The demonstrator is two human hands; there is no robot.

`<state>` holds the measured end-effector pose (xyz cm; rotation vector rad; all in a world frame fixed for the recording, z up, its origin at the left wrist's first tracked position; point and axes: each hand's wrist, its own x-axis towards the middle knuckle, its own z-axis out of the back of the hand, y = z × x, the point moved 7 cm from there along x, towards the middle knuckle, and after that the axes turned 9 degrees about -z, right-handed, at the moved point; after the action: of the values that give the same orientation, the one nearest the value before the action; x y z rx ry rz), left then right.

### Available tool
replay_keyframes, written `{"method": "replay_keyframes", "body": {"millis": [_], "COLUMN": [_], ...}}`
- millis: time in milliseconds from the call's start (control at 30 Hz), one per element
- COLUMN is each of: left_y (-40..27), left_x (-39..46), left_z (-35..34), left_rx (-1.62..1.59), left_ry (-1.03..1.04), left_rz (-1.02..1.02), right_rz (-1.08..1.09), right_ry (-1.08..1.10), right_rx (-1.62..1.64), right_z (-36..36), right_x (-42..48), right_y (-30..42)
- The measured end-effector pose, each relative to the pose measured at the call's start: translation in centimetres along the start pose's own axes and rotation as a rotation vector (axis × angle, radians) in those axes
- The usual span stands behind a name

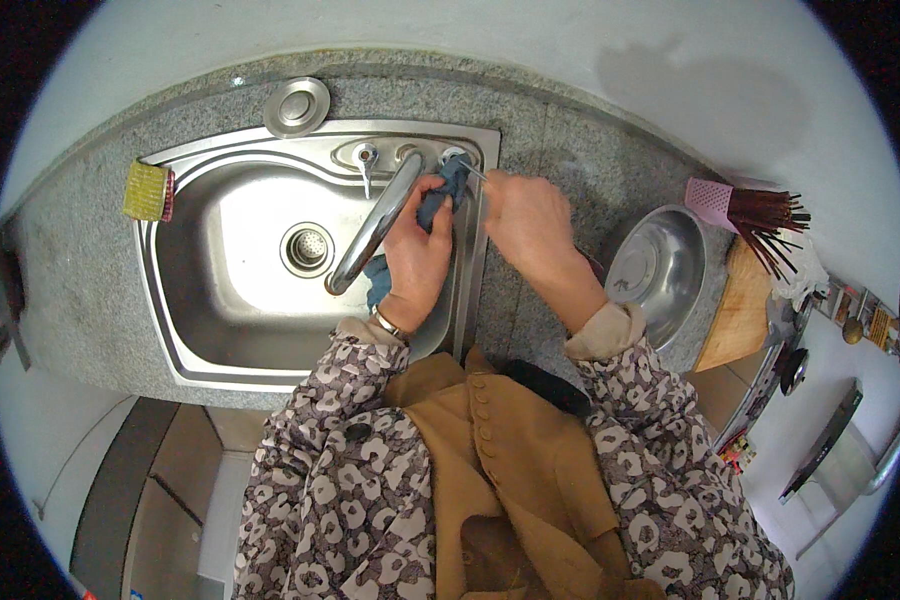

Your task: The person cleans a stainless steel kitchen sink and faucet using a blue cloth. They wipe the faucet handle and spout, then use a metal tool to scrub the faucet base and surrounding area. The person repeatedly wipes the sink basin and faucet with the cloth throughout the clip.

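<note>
My left hand (422,251) reaches past the chrome spout (375,225) and grips a dark blue cloth (436,201). The cloth's upper end lies against the right tap handle (452,154) at the sink's back right corner. More blue cloth hangs below my left wrist, over the basin. At the same tap, the fist of my right hand (529,221) closes on the tip of a thin metal lever (475,172); its fingertips are hidden. A matching left tap handle (366,157) points toward the basin.
The stainless steel sink (225,345) has a strainer drain (307,250). A metal drain cover (297,108) rests behind it, and a yellow-green sponge cloth (146,191) hangs over its left rim. To the right are a metal bowl (660,270), a pink chopstick holder (707,202) and a wooden board (735,307).
</note>
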<state>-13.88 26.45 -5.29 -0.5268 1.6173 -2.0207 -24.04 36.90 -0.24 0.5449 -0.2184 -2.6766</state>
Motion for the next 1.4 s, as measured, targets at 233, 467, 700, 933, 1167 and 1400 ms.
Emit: {"method": "replay_keyframes", "body": {"millis": [233,467,700,933,1167,1400], "left_y": [-0.7,-1.0,-1.3,-1.7,-1.3,-1.0], "left_x": [-0.1,0.2,0.1,0.1,0.1,0.1], "left_z": [0.0,0.3,-0.2,-0.6,-0.2,-0.2], "left_rx": [-0.076,0.022,-0.020,0.033,0.103,0.097], "left_ry": [-0.001,-0.038,-0.011,0.045,0.021,-0.008], "left_rz": [0.024,-0.119,-0.202,-0.274,-0.222,-0.200], "right_rz": [0.002,0.020,0.031,-0.019,-0.042,-0.030], "right_ry": [0.006,0.007,-0.020,-0.036,-0.043,-0.073], "right_rx": [-0.014,0.009,0.006,0.084,0.162,0.197], "right_z": [0.9,0.1,-0.1,-0.7,-0.1,-0.1], "right_x": [-0.5,-0.5,0.3,0.3,-0.1,-0.9], "right_y": [0.1,0.2,0.2,-0.2,0.0,-0.7]}}
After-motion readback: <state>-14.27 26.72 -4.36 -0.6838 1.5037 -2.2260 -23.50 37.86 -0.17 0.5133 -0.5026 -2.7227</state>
